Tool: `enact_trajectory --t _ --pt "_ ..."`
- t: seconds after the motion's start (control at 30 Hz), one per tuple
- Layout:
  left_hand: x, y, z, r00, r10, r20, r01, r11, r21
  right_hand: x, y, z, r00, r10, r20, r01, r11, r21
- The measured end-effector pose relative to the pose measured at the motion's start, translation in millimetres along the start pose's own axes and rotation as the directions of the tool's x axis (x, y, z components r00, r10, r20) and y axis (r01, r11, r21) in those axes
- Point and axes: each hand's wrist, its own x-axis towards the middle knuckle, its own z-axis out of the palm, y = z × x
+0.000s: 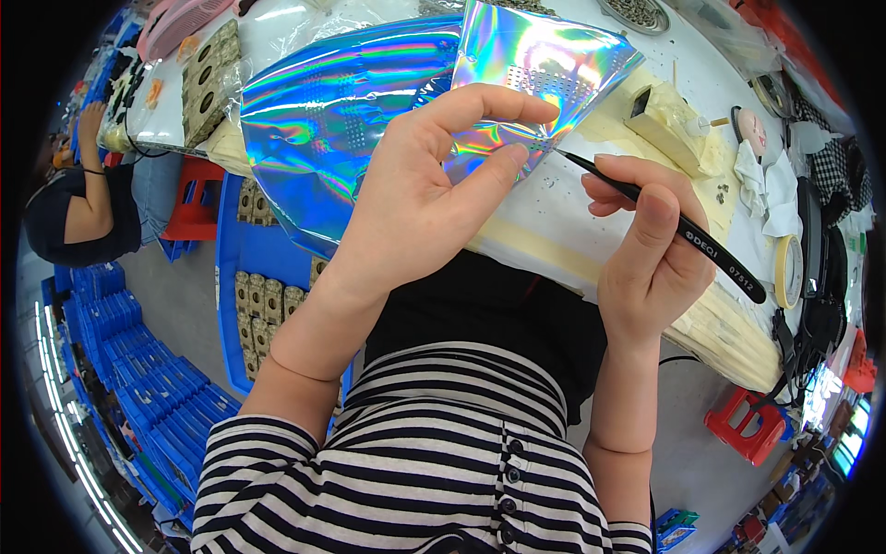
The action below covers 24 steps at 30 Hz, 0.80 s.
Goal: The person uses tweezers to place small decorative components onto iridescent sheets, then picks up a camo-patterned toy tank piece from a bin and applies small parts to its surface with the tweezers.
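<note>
Iridescent film (341,102), probably light, limp and slippery, best held by an edge, beneath left hand (415,198) with grip unclear, near black tweezers (715,251) pinched in right hand (651,249).

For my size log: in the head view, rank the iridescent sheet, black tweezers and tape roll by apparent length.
1. Iridescent sheet
2. Black tweezers, partly covered by the right hand
3. Tape roll
All clearly different.

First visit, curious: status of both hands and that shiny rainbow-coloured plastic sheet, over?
Left hand holding the sheet. Right hand gripping slim black pointed tweezers, tips near sheet's edge. Cream boxy block nearby, apart from both hands.
</note>
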Motion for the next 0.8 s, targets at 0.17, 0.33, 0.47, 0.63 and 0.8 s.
enact_trajectory --t 0.17,0.33,0.47,0.63,0.8 --pt "0.4 -0.5 -0.1 1.000 -0.004 0.007 0.004 1.000 -0.007 -1.2 2.7 2.2 0.999 -0.003 -0.049 0.006 0.999 0.053" --pt "-0.4 0.3 0.5 1.000 -0.009 0.001 0.009 1.000 -0.016 0.5 -1.0 -1.1 1.000 -0.001 0.027 0.002 1.000 -0.019" --pt "0.1 -1.5 -0.2 1.000 0.007 0.002 -0.007 1.000 0.009 -0.4 -1.1 -0.7 1.000 0.002 0.021 -0.001 1.000 -0.022" --pt "-0.5 -2.4 0.0 1.000 0.009 -0.003 -0.009 1.000 0.022 -0.2 -1.0 -1.3 1.000 -0.010 0.024 0.011 1.000 -0.026" --pt "0.3 -2.4 -0.4 1.000 0.027 0.002 -0.027 0.999 0.043 -1.0 -0.1 -0.9 1.000 -0.012 0.011 0.012 0.999 -0.035"
